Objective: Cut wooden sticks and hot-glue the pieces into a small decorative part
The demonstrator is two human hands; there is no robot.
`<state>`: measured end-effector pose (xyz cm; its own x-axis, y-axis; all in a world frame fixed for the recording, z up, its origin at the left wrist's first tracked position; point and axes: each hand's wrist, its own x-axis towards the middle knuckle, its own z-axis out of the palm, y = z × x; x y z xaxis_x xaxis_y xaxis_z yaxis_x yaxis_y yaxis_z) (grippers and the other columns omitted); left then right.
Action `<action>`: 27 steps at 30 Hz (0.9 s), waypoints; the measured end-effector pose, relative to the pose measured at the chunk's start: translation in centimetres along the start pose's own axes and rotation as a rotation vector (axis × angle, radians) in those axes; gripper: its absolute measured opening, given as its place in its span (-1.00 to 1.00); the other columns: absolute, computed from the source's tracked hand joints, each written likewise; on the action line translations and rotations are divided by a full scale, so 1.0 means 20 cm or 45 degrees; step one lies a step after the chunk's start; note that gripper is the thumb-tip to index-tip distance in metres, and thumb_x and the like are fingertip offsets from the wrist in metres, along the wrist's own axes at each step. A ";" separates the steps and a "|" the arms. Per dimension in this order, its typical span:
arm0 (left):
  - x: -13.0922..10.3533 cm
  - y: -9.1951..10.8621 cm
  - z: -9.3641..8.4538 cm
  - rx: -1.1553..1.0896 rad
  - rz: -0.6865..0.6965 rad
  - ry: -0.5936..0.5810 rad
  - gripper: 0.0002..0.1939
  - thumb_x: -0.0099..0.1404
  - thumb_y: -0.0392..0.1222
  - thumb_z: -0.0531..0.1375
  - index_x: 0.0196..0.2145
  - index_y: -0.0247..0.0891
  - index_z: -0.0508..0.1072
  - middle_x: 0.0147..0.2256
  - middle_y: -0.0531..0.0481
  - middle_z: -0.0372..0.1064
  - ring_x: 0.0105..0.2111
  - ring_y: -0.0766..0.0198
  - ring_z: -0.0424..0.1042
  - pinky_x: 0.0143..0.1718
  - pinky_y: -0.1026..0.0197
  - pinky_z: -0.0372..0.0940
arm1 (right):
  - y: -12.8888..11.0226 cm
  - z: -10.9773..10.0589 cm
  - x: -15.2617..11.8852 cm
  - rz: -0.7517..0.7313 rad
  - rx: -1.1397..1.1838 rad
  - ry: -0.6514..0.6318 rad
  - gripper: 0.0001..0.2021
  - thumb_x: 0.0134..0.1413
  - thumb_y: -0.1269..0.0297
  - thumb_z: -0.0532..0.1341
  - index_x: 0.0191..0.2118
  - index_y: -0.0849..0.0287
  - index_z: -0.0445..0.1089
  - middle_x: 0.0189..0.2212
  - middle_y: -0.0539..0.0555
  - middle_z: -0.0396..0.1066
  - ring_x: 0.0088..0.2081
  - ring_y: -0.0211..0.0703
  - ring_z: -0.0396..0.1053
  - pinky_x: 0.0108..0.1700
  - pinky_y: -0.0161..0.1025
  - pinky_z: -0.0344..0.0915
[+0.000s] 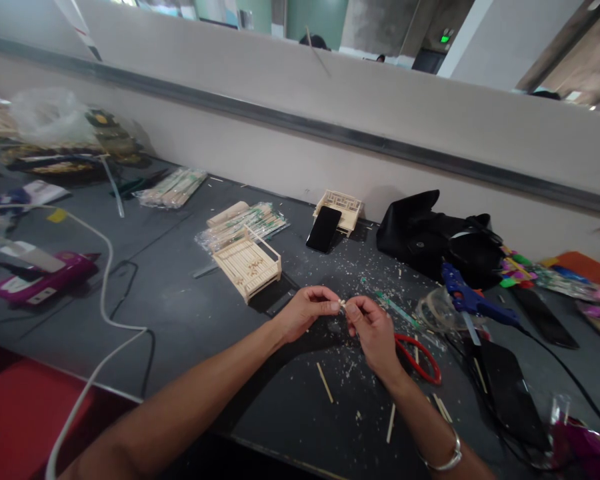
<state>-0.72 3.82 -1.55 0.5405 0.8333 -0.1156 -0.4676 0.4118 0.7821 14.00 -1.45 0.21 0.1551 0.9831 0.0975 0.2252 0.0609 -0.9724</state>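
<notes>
My left hand [313, 310] and my right hand [370, 327] meet over the dark table, fingertips almost touching. Both pinch small pale wooden pieces [343, 304], mostly covered by the fingers. Just beyond my left hand stands a small model bed made of wooden sticks [247, 263], with tiny wood bits lying on its slats. Farther back is a model bench of sticks [347, 207], and a black phone [324, 229] leans against it. Beside my right wrist lie red-handled scissors [420, 360], partly hidden by the hand. One loose stick [325, 383] rests on the table below the hands.
A blue glue gun [473, 297] rests by a clear plastic container [435, 310] at right. Behind are a black bag [430, 233] and bagged sticks [250, 223]. A magenta power strip [47, 280] and white cable [107, 267] lie left. Wood scraps litter the table.
</notes>
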 end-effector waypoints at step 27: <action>0.01 -0.01 0.00 -0.210 -0.005 0.022 -0.69 -0.21 -0.23 0.54 -0.51 -0.32 0.55 -0.53 0.05 0.48 -0.48 0.37 0.41 -0.31 0.28 0.27 | 0.02 0.02 0.01 0.048 0.120 0.171 -0.70 -0.06 0.00 0.31 -0.36 0.15 0.52 -0.66 -0.08 0.34 -0.67 -0.33 0.20 -0.66 -0.38 0.18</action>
<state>-0.54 3.96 -1.68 0.5315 0.8370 -0.1301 -0.5745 0.4691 0.6707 13.81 -1.23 -0.15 0.2902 0.9534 0.0821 0.1265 0.0468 -0.9909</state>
